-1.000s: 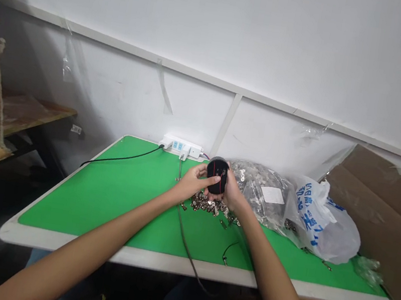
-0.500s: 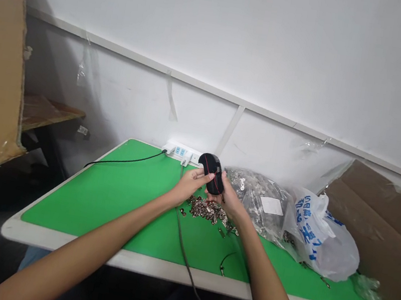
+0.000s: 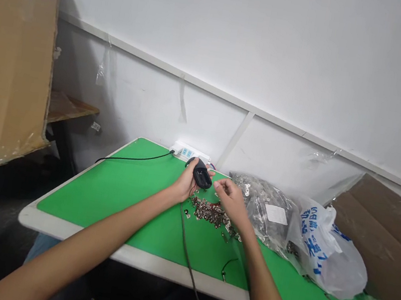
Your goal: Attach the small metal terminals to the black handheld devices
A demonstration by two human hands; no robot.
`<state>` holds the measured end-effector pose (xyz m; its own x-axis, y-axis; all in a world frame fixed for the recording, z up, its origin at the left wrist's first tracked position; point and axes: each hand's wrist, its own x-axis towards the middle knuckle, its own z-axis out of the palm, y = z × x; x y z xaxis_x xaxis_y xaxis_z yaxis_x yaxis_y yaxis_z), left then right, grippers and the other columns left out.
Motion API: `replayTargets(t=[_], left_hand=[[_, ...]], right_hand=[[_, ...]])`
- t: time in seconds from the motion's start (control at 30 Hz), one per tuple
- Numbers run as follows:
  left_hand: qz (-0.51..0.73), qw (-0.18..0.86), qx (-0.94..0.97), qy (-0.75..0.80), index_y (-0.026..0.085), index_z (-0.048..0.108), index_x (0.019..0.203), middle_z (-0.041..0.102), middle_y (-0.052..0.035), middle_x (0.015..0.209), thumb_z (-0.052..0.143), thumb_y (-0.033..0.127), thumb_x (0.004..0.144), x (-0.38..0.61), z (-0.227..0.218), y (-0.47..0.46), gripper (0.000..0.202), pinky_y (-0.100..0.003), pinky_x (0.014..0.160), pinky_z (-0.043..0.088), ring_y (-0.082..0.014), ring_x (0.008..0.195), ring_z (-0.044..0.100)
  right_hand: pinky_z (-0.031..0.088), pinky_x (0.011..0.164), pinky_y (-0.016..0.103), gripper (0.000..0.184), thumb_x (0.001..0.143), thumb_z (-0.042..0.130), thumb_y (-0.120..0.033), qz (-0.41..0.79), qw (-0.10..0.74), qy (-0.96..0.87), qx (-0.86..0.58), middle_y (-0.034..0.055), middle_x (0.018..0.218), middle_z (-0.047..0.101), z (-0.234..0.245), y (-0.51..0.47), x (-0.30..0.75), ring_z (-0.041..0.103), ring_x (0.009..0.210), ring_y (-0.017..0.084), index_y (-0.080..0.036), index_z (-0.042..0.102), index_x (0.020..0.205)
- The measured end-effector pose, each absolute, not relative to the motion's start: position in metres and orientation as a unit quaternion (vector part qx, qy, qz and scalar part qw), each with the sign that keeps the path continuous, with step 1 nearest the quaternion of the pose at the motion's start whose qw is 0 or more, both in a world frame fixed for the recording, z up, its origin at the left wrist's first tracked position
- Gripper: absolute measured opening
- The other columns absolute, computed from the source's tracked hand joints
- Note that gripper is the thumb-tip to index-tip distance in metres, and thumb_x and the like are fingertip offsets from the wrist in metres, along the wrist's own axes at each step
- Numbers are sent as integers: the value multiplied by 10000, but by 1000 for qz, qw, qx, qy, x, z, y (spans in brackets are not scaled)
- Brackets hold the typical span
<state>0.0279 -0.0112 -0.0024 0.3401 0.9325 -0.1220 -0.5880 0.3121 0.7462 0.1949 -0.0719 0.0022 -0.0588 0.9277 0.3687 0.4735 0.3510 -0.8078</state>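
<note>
1. Seeing my right hand (image 3: 228,199) off the black oval plastic housing (image 3: 201,174) now, fingers loosely apart just beside it.
2. My left hand (image 3: 183,185) alone grips it, fingers curled round, above a heap of small silvery metal parts (image 3: 209,212).

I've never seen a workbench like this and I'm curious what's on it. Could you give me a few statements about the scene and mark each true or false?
1. The left hand holds a black rounded casing. True.
2. The right hand holds a screwdriver. False: it holds nothing.
3. A pile of small metal parts lies inside a white printed plastic bag. False: it lies loose on the green table mat.
4. A white power strip sits at the table's front edge. False: it sits at the back edge.
5. A clear bag of metal parts lies beside the white printed plastic bag. True.
</note>
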Motion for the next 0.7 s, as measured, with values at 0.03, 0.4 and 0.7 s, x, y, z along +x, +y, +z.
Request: replayTargets(t=[0.03,0.4,0.7], left_hand=[[493,769,286,290,114,669,1175,796,-121,890,449,597,1011,25,0,-10,555,-276,587,597,-209,749,757],[467,756,371,271,100,707,1225,799,-132,913,451,616,1011,23,0,-14,614,-220,491,534,-152,573,710],[446,784,382,202,10,694,1230,771,-163,811,211,595,1047,20,8,-17,780,-258,464,509,-190,548,701]], right_hand=[[386,615,304,421,910,619,-639,273,433,-688,-514,2,729,577,5,-72,202,501,662,183,-221,647,858],[399,603,276,336,761,789,-488,400,115,-734,-536,7,741,678,7,-65,247,563,668,157,-175,731,871],[343,584,280,408,821,700,-595,401,136,-741,-522,-18,681,597,4,-60,251,486,616,139,-192,664,768]])
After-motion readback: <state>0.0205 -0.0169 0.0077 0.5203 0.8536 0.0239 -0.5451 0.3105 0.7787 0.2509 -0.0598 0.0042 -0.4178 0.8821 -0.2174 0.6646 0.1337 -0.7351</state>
